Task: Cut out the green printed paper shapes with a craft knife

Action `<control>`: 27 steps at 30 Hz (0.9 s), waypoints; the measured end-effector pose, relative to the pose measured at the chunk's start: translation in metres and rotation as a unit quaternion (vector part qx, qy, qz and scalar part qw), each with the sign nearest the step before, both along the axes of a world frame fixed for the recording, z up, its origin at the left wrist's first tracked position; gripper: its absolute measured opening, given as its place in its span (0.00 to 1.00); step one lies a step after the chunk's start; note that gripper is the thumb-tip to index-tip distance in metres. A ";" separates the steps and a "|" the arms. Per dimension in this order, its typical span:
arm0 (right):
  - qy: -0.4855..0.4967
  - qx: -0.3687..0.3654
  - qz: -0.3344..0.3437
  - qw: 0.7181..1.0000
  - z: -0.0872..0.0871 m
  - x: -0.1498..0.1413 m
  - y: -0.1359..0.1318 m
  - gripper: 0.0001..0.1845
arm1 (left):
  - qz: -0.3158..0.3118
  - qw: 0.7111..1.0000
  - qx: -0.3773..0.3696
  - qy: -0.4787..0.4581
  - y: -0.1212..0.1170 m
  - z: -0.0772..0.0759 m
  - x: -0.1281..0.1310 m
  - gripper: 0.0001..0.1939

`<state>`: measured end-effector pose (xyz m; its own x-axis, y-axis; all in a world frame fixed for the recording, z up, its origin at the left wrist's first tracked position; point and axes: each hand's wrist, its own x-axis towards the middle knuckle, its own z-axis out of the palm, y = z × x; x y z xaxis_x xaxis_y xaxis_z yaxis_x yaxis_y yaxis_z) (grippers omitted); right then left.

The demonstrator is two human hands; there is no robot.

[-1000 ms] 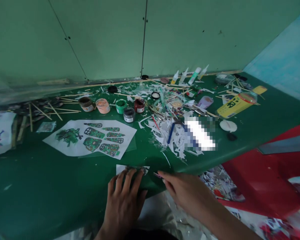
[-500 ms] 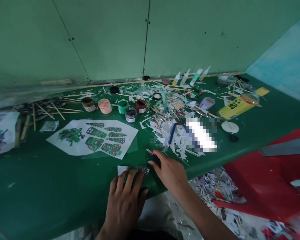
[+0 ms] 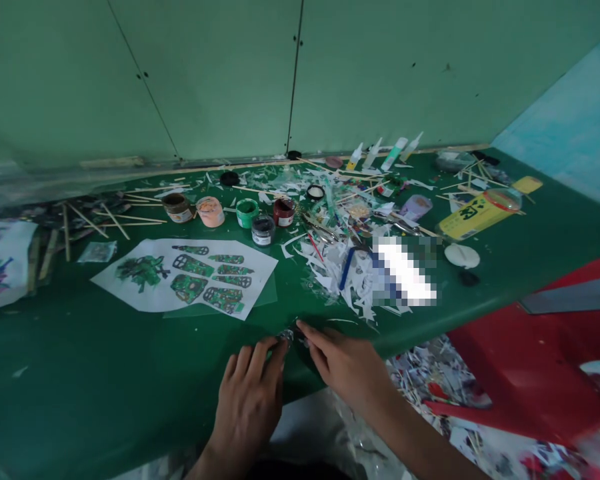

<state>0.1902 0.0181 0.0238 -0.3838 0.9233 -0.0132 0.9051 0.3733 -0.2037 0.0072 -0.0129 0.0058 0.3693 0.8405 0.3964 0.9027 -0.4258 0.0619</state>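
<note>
My left hand [image 3: 253, 393] rests at the table's near edge, its fingertips closed on a small dark patterned cut-out [image 3: 286, 335]. Beside it, my right hand [image 3: 353, 367] has its index finger stretched over a slim dark tool [image 3: 300, 331], which looks like a craft knife; the fingers mostly hide it. The tool's front end is at the cut-out, though I cannot tell whether they touch. Just beyond lies a white sheet [image 3: 155, 293] with green-and-brown patterned shapes printed or painted on it. A thin white paper sliver [image 3: 343, 321] lies near my right fingers.
Open paint jars [image 3: 247, 213] stand behind the sheet. Paper scraps [image 3: 357, 287] and wooden sticks [image 3: 113, 220] litter the green table [image 3: 105, 373]. A yellow-labelled container [image 3: 480, 213] lies at the right, with glue bottles [image 3: 393, 154] along the back. A blurred-out patch [image 3: 405, 270] covers something.
My right hand has moved down and in towards my left fingers. The white paper edge around the cut-out no longer shows, and a white sliver now lies beyond my right hand.
</note>
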 end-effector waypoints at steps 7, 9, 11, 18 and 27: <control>0.001 0.035 0.032 0.999 -0.003 0.002 0.003 0.23 | -0.011 1.000 0.003 0.025 -0.002 -0.001 -0.001 0.25; -0.001 0.041 0.040 0.998 -0.003 0.002 0.004 0.23 | -0.014 1.000 0.004 0.025 -0.002 0.000 -0.001 0.25; -0.002 0.039 0.044 0.998 -0.003 0.003 0.005 0.24 | -0.015 1.000 0.006 0.024 -0.002 0.001 -0.001 0.24; -0.007 0.038 0.052 0.998 -0.003 0.002 0.006 0.23 | -0.012 1.000 0.012 0.023 -0.002 0.001 0.000 0.24; -0.026 0.002 0.050 0.998 0.002 0.001 0.008 0.24 | -0.004 1.000 0.003 0.026 -0.002 0.000 0.000 0.25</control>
